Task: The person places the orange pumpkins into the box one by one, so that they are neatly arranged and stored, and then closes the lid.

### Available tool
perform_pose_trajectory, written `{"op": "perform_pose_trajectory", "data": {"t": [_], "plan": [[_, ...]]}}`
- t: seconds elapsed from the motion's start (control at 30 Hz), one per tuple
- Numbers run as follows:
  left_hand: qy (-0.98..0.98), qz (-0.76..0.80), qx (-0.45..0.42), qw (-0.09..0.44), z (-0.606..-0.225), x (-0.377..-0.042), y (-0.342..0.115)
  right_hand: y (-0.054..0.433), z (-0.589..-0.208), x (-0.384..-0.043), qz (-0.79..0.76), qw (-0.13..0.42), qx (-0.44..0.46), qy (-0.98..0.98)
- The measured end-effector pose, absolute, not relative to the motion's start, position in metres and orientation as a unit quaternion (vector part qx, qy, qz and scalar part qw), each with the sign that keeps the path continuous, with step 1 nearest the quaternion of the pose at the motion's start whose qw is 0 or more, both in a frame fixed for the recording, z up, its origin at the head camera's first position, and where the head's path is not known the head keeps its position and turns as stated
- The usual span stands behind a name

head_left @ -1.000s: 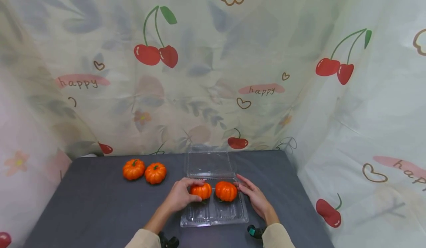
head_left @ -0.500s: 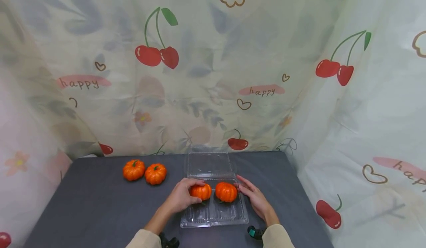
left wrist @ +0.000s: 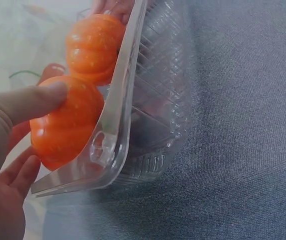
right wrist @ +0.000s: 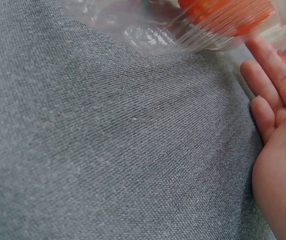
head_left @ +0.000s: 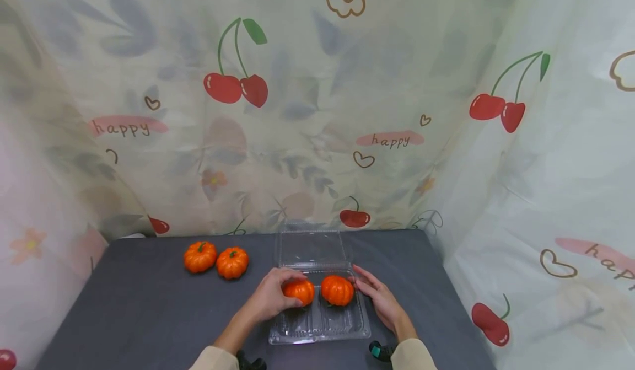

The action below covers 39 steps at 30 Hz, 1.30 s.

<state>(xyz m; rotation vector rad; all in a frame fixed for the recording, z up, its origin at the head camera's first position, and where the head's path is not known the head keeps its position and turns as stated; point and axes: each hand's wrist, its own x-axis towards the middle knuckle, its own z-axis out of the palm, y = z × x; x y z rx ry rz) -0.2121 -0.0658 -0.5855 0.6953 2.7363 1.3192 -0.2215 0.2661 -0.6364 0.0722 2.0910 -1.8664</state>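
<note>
A clear plastic clamshell box (head_left: 317,338) lies with its lid (head_left: 311,248) folded back toward the curtain. My left hand (head_left: 273,296) grips a small orange pumpkin (head_left: 303,291) at the box's left part, thumb on the near side and fingers behind. In the left wrist view the thumb presses on this pumpkin (left wrist: 67,127) just above the box rim. Beside it, a second pumpkin (head_left: 338,290) sits in the right part. My right hand (head_left: 384,303) has its extended fingers at the box's right wall; in the right wrist view the fingertips (right wrist: 257,46) meet the plastic edge.
Two more orange pumpkins (head_left: 200,257) stand side by side at the back left of the dark cloth-covered table (head_left: 149,315). A patterned curtain (head_left: 297,111) encloses the back and both sides. Dark wrist devices (head_left: 381,351) show near both sleeves.
The head view has tilted up slightly, so everything appears a little lower. My left hand keeps its grip on the left pumpkin, and my right hand stays by the box wall.
</note>
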Motion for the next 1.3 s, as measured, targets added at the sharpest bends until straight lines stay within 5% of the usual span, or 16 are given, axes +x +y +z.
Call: {"op": "perform_pose_trajectory", "data": {"t": [0.8,1.3], "plan": [[0.886,0.401,0.231,0.012,-0.5815,-0.2055,-0.0656,0.2676,-0.6367,-0.2206,-0.653,0.171,0.018,0.737],[0.897,0.386,0.213,-0.038,-0.583,-0.2091,-0.0672,0.2661,-0.6353,-0.2209,-0.655,0.169,0.025,0.736]]}}
